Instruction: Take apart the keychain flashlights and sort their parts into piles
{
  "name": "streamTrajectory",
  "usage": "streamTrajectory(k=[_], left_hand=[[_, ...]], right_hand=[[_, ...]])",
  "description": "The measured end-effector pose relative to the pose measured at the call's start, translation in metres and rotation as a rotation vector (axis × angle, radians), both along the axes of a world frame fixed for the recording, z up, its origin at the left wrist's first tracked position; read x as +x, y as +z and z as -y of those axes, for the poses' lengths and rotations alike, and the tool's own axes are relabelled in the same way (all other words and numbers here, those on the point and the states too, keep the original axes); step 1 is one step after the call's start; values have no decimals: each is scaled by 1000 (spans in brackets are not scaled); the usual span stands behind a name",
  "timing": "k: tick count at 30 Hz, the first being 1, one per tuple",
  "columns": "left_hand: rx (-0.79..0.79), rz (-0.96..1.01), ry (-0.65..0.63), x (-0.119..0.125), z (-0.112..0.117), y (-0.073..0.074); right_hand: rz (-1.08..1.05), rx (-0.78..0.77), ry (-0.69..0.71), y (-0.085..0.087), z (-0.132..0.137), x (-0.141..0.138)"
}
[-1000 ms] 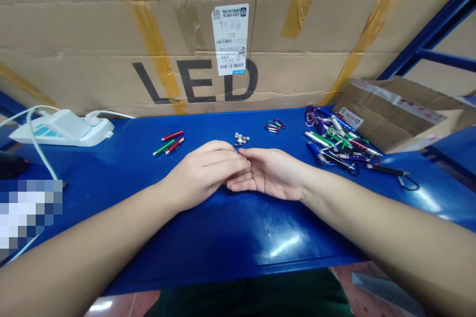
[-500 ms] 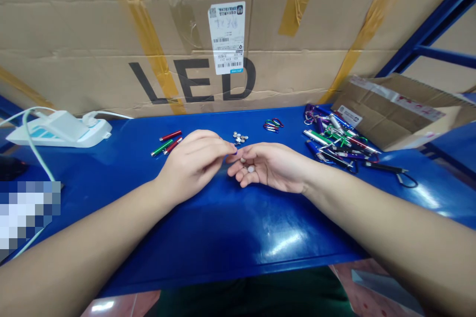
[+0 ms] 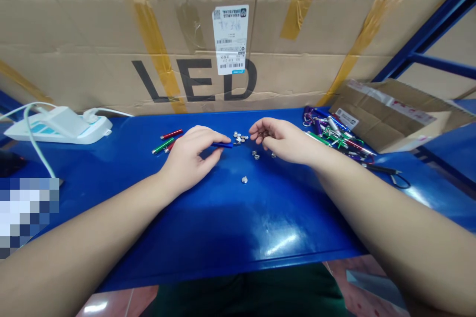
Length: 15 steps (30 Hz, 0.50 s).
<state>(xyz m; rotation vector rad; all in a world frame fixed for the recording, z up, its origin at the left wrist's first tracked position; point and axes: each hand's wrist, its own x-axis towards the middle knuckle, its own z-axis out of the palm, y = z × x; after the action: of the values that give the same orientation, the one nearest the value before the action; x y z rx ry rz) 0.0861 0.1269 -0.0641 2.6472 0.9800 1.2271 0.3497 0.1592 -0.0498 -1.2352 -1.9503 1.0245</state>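
While the left hand pinches a slim blue metal tube near its end, the half-open right hand curls above scattered button cells on the blue bench, any held cells hidden. All seem light; the cells, slippery, are best taken by their edges.

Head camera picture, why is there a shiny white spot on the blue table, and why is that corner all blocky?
In the head view, the white spot is glare, light bouncing off the glossy blue table; the blocky patch at lower left is pixelated, hiding what is under it; the table's front edge looks slightly curved.
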Motion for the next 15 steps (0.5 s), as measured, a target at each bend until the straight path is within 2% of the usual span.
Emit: streamTrajectory(k=[4,8,15], left_hand=[[-108,1,41,0,-1,-1],[-265,47,48,1,-2,-3],[-519,172,-133,-1,-7,-9]], right_hand=[[187,195,30,-6,-5,1],[330,282,58,-12,-13,1],[521,382,113,-15,-18,-6]])
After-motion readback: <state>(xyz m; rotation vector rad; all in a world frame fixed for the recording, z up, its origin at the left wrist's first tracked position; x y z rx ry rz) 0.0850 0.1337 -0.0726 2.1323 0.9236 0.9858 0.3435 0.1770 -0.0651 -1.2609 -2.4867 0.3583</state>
